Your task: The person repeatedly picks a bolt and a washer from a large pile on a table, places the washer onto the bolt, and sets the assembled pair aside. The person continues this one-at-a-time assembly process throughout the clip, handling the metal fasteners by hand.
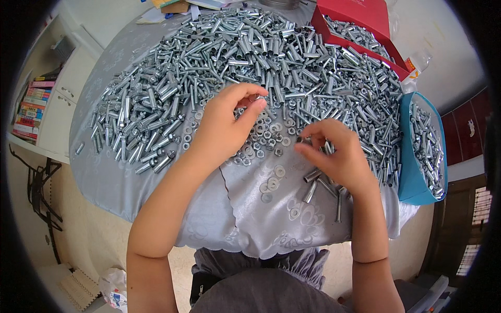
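While your left hand pinches a washer between closed fingers, your right hand grips a nut above the bench.

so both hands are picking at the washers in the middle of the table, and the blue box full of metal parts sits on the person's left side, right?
Not quite. In the head view the blue box of metal parts sits on the person's right side, not the left. The rest holds: the left hand and right hand are both at the washers in the middle of the table.
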The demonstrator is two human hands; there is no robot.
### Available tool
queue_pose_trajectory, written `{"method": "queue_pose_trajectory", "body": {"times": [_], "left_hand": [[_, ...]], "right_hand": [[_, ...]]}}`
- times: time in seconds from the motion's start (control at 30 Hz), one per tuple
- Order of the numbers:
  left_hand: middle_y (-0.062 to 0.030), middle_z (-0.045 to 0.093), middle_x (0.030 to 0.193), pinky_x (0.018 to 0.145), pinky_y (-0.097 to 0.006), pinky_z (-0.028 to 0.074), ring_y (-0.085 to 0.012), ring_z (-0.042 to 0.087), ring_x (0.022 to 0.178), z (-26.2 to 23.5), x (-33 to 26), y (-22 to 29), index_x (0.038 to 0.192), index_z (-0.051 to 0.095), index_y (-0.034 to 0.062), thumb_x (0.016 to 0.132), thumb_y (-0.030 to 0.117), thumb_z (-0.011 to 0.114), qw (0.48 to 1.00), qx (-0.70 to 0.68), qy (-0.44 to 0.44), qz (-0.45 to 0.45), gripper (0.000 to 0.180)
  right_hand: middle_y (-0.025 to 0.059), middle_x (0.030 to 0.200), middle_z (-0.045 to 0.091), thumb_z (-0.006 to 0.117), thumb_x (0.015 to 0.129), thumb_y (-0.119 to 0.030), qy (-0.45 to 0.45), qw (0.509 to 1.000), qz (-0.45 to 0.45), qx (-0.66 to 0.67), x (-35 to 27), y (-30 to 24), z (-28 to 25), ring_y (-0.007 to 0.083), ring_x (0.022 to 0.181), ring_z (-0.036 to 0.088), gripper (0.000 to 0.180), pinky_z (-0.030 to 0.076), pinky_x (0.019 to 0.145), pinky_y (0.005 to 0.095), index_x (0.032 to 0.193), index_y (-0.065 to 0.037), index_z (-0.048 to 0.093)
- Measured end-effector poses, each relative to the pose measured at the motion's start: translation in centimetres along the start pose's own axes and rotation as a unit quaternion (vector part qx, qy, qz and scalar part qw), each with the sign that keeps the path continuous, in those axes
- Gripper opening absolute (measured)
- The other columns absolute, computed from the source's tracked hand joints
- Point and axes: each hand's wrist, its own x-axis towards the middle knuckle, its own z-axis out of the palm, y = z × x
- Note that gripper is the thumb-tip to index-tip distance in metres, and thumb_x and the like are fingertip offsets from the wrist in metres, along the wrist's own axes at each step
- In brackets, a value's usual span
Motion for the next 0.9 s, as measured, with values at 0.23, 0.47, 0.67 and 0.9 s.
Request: {"method": "queue_pose_trajectory", "body": {"times": [0.23,0.47,0.67,0.9], "left_hand": [[-0.0024,0.060,0.089,0.073,-0.019,0.042,-0.0059,0.054,0.080,0.33,-0.03,0.60,0.100,0.059,0.0001,0.084,0.013,0.059,0.940,-0.282,-0.078,-0.174,0.020],[-0.0015,0.059,0.086,0.074,-0.020,0.044,-0.0073,0.055,0.078,0.09,0.12,0.72,0.102,0.059,0.0008,0.083,0.016,0.059,0.934,-0.299,-0.044,-0.193,0.024],[-0.0011,0.059,0.086,0.073,-0.020,0.044,-0.0077,0.055,0.076,0.00,0.21,0.77,0.102,0.059,0.0007,0.083,0.016,0.060,0.929,-0.314,-0.022,-0.197,0.025],[-0.0013,0.060,0.083,0.070,-0.020,0.044,-0.0075,0.054,0.075,0.87,-0.13,1.12,0.103,0.060,-0.0002,0.083,0.019,0.061,0.923,-0.337,-0.015,-0.186,0.028]], "right_hand": [[0.0015,0.072,0.059,0.064,0.074,-0.002,0.163,0.975,0.047,0.146,-0.14,0.16,0.22,0.0048,0.064,0.055,0.017,0.041,0.055,0.0193,0.089,-0.002,0.057],[0.0006,0.072,0.058,0.062,0.075,-0.001,0.129,0.967,0.066,0.209,-0.19,0.20,0.18,0.0045,0.065,0.054,0.018,0.041,0.057,0.0181,0.091,-0.001,0.054],[0.0010,0.073,0.058,0.060,0.076,0.000,0.122,0.964,0.091,0.219,-0.25,0.34,0.26,0.0051,0.066,0.054,0.017,0.041,0.059,0.0182,0.092,-0.001,0.053],[0.0047,0.079,0.059,0.058,0.078,0.001,0.104,0.951,0.106,0.271,-0.16,0.09,0.82,0.0098,0.070,0.058,0.018,0.044,0.063,0.0209,0.095,0.001,0.050]]}}
